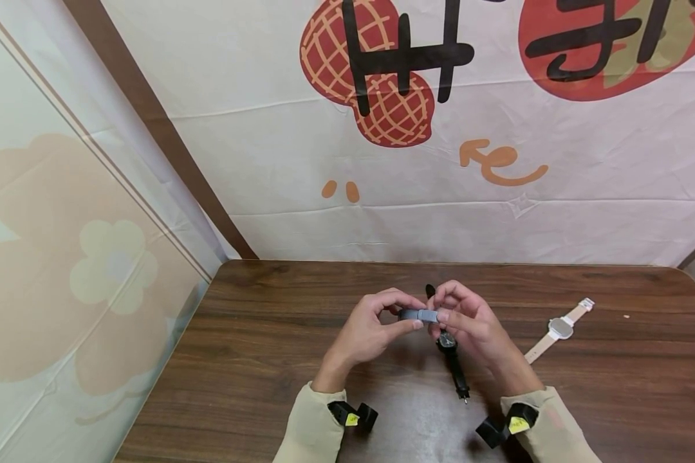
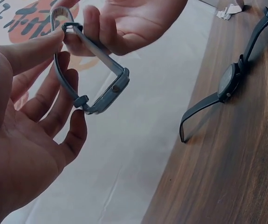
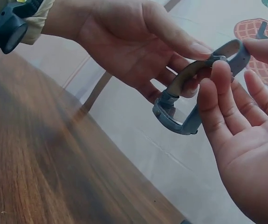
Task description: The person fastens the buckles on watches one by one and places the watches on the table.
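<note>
A blue-grey wristwatch (image 1: 427,316) is held up above the table between both hands, its strap bent into a loop. My left hand (image 1: 370,325) pinches the strap near the buckle between thumb and fingers, as the left wrist view of the watch (image 2: 109,97) shows. My right hand (image 1: 473,326) grips the strap's other end by the buckle; in the right wrist view the watch case (image 3: 171,122) hangs below the fingers. A black wristwatch (image 1: 453,363) lies on the table just under the right hand, which partly covers it from above.
A white watch with a pale strap (image 1: 560,328) lies on the brown wooden table (image 1: 255,360), right of the right hand. A small white scrap (image 1: 627,316) is farther right. A printed cloth (image 1: 266,148) hangs behind the table's back edge.
</note>
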`<state>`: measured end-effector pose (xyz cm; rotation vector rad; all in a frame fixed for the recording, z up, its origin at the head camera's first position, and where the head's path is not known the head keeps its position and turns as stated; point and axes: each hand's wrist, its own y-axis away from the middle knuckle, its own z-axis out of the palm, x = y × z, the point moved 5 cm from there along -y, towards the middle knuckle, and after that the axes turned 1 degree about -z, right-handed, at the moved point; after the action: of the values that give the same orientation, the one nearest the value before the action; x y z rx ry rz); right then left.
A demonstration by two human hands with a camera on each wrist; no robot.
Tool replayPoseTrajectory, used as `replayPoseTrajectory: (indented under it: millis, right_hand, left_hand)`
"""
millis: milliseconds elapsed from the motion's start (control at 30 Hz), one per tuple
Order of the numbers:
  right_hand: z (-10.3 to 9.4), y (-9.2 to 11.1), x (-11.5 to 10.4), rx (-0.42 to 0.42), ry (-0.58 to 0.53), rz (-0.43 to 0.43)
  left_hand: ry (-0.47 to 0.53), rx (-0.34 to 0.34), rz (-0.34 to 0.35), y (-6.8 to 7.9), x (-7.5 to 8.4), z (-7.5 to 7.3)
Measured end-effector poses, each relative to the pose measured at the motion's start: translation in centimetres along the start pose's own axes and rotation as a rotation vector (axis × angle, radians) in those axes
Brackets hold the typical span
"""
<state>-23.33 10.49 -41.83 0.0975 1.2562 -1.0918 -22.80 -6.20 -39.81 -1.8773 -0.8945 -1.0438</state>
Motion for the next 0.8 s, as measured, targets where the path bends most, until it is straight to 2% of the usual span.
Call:
replayPoseTrajectory:
  millis: [133,233,400,600,800]
  right_hand:
    - [0.27,-0.08,-0.26,-0.056,-0.011,-0.026]
    - [0.4,-0.1,-0.38,-0.068,-0.005,-0.034]
    - [0.46,-0.12,-0.43,-0.052,0.042,-0.032]
    - [0.51,-0.15,-0.44,-0.052,0.046,-0.037]
    - [0.58,-0.14,-0.47,0.001,0.099,-0.004]
  left_hand:
    - [0.004,-0.014,0.028,0.03,0.1,-0.06]
    - [0.002,-0.017,0.041,0.02,0.18,-0.08]
    - [-0.008,-0.018,0.054,0.04,0.33,-0.15]
    - [-0.026,-0.02,0.052,0.03,0.34,-0.16]
    - [-0.037,-0.022,0.053,0.02,0.24,-0.14]
